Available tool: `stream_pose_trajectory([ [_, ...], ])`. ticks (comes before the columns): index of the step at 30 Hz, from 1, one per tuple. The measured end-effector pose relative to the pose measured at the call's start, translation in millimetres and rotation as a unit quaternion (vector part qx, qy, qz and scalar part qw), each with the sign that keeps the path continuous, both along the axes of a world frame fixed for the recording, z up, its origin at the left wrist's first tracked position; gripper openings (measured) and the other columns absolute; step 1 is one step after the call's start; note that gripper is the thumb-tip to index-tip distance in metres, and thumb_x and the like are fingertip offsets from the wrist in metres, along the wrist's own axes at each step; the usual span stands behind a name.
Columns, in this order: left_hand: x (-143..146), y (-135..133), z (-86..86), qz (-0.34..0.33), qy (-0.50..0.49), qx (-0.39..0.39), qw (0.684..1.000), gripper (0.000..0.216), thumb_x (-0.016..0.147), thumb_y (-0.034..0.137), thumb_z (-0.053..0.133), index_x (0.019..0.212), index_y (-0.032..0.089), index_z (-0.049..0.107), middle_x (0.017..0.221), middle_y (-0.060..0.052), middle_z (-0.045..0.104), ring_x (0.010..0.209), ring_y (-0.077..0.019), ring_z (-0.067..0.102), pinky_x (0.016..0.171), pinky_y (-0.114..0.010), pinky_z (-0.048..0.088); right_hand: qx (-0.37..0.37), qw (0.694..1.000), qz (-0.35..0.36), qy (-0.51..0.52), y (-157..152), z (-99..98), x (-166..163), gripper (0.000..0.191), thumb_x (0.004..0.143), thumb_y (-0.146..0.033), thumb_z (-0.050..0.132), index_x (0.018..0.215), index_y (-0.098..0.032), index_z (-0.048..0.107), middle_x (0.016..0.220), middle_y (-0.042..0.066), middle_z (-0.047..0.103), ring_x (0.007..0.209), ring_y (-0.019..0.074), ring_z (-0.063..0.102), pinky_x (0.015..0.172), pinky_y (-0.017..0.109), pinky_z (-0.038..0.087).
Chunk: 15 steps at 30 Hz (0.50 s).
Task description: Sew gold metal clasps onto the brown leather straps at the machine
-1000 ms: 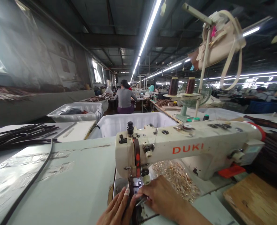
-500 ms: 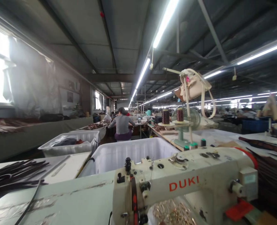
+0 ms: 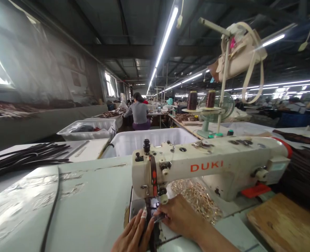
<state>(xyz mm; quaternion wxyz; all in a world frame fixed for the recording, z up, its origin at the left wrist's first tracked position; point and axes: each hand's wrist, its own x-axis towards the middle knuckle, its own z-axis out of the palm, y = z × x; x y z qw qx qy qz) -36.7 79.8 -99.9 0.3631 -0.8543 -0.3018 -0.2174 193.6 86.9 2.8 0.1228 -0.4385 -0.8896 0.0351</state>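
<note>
A white sewing machine (image 3: 207,159) marked DUKI stands in front of me. My left hand (image 3: 134,232) lies with its fingers stretched out along a narrow dark strip (image 3: 152,236), close to the needle area. A white wrap (image 3: 144,213) circles one of its fingertips. Bent at the fingers, my right hand (image 3: 182,217) is beside the presser foot, pinching a small grey metallic thing (image 3: 159,218) whose kind I cannot make out. Behind the right hand, under the machine's arm, sits a clear plastic bag of small gold-coloured metal pieces (image 3: 197,196).
A wooden board (image 3: 288,222) lies at right, near dark strips (image 3: 299,175). More dark strips (image 3: 29,157) lie at left. White bins (image 3: 155,134) stand behind the machine. Thread cones (image 3: 192,100) and a hanging beige handbag (image 3: 241,59) rise beyond. A person (image 3: 139,113) sits ahead.
The view has tilted down, so the machine bed and both my hands now show; the hands were out of sight before. The machine appears higher in view.
</note>
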Motion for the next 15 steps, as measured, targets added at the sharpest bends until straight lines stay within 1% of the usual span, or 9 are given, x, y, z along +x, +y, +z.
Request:
stream_pose_trajectory([
  [4, -2.1, -4.0, 2.5, -0.006, 0.002, -0.006, 1.000, 0.069, 0.085, 0.004, 0.039, 0.150, 0.016, 0.020, 0.129, -0.007, 0.061, 0.121, -0.0198, 0.054, 0.110, -0.030, 0.034, 0.016, 1.000, 0.001, -0.004, 0.0, -2.4, -0.3, 0.019, 0.092, -0.033, 0.052, 0.093, -0.024, 0.069, 0.086, 0.003, 0.074, 0.078, 0.0203, 0.070, 0.071, 0.026, 0.046],
  [7, -2.1, -4.5, 0.0, 0.001, -0.003, -0.004, 1.000, 0.071, 0.083, 0.003, 0.038, 0.150, 0.017, 0.019, 0.130, -0.006, 0.060, 0.124, -0.0201, 0.051, 0.111, -0.031, 0.032, 0.019, 1.000, 0.000, -0.005, -0.4, -1.2, -0.7, 0.019, 0.091, -0.033, 0.053, 0.089, -0.023, 0.069, 0.084, 0.002, 0.074, 0.077, 0.0202, 0.070, 0.069, 0.025, 0.046],
  [10, -1.5, -2.6, 1.9, -0.010, -0.012, 0.006, 1.000, 0.067, 0.085, 0.005, 0.038, 0.149, 0.015, 0.022, 0.128, -0.007, 0.062, 0.121, -0.0207, 0.055, 0.112, -0.032, 0.031, 0.019, 1.000, 0.001, -0.001, -0.3, 0.7, -1.5, 0.020, 0.092, -0.034, 0.052, 0.089, -0.023, 0.069, 0.083, 0.002, 0.074, 0.076, 0.0205, 0.070, 0.069, 0.026, 0.046],
  [11, -1.6, -2.2, 5.1, -0.016, -0.011, 0.008, 1.000, 0.063, 0.088, 0.008, 0.038, 0.149, 0.014, 0.023, 0.126, -0.008, 0.062, 0.119, -0.0211, 0.056, 0.111, -0.031, 0.032, 0.018, 1.000, 0.000, -0.001, 0.0, 0.9, -1.7, 0.020, 0.092, -0.034, 0.052, 0.088, -0.023, 0.069, 0.084, 0.002, 0.074, 0.076, 0.0207, 0.070, 0.069, 0.026, 0.046],
  [13, -2.0, -3.3, 15.7, -0.029, 0.014, 0.010, 0.999, 0.061, 0.090, 0.015, 0.042, 0.149, 0.013, 0.025, 0.124, -0.009, 0.064, 0.114, -0.0212, 0.060, 0.106, -0.028, 0.039, 0.014, 1.000, -0.003, -0.001, 0.4, -0.1, -1.8, 0.020, 0.091, -0.033, 0.052, 0.089, -0.023, 0.069, 0.084, 0.002, 0.074, 0.078, 0.0209, 0.070, 0.070, 0.026, 0.047],
  [15, -2.0, -7.7, 29.7, -0.036, 0.039, 0.002, 0.999, 0.063, 0.089, 0.016, 0.045, 0.149, 0.014, 0.025, 0.121, -0.007, 0.066, 0.111, -0.0203, 0.062, 0.098, -0.023, 0.047, 0.013, 1.000, -0.005, -0.002, 0.8, -2.0, -1.6, 0.018, 0.089, -0.030, 0.053, 0.092, -0.024, 0.070, 0.085, 0.001, 0.075, 0.078, 0.0207, 0.070, 0.072, 0.026, 0.048],
])
